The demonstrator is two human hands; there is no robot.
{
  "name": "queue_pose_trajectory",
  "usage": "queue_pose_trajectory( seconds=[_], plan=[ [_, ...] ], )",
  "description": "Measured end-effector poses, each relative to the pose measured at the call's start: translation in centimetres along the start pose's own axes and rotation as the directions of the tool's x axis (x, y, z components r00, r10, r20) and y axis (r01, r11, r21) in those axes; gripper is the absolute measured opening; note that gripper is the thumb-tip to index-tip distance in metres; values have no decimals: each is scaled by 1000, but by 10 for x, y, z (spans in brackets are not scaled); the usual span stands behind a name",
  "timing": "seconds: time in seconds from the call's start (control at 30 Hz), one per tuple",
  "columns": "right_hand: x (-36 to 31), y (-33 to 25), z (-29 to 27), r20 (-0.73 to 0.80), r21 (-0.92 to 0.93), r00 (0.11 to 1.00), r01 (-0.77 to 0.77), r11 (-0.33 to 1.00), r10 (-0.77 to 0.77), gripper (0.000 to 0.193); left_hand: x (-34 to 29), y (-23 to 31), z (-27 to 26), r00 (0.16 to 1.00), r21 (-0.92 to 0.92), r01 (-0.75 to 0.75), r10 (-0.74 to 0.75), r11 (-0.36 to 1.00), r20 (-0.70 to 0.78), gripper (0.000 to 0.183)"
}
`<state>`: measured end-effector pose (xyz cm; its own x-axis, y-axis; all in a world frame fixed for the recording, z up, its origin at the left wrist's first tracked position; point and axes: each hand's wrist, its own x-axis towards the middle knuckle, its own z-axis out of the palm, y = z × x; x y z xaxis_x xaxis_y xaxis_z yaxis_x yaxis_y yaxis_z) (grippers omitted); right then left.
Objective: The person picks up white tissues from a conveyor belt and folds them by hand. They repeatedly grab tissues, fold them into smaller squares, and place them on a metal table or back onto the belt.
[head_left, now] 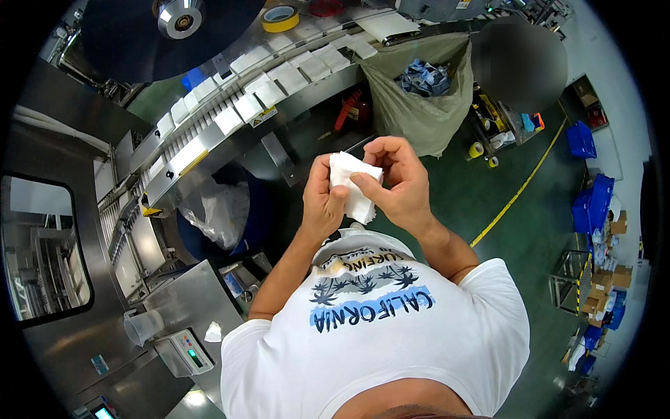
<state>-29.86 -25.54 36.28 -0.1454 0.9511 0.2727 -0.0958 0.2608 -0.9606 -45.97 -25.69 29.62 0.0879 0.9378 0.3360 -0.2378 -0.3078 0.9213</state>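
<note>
In front of my chest, both hands hold a folded white wipe (343, 167), soft and layered, with its lower end hanging loose. My left hand (321, 202) grips its left side, thumb at the front and fingers behind. From the right, my right hand (406, 187) presses its thumb across the front face, with its index finger curled above. The fingers behind the wipe are partly hidden. Beyond my hands, a curved conveyor (150, 180) carries several similar white folded pieces (265, 91) in rows.
A large greenish sack (447, 122) with blue scraps stands beyond my right hand. Left of me are a blue tub (257, 209) with a plastic liner, a digital scale (185, 353) and a clear jug (142, 327). Blue crates (592, 204) line the right wall.
</note>
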Motion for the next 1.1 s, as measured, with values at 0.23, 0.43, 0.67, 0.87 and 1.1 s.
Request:
queue_pose_trajectory(
  seconds=[0.23, 0.43, 0.67, 0.87, 1.1],
  plan=[
    [21, -23, -33, 379, -112, 916, 185, 976, -130, 107, 3, -3, -8, 916, -702, 387, -165, 598, 365, 77],
    [66, -32, -30, 662, -184, 706, 479, 858, -252, 64, -8, -9, -3, 680, -725, 685, -427, 80, 595, 69],
    [60, -46, -17, 645, -184, 764, 152, 971, 3, 33, 10, -6, -14, 760, -500, 600, -249, 624, 601, 41],
    [55, -57, -13, 602, -300, 791, 99, 949, 108, 35, 46, 20, -64, 814, -491, 505, -204, 710, 543, 73],
    [43, -60, -4, 455, -487, 886, 334, 807, -92, 32, 16, 52, -41, 863, -113, 345, -267, 932, 429, 70]
  ],
)
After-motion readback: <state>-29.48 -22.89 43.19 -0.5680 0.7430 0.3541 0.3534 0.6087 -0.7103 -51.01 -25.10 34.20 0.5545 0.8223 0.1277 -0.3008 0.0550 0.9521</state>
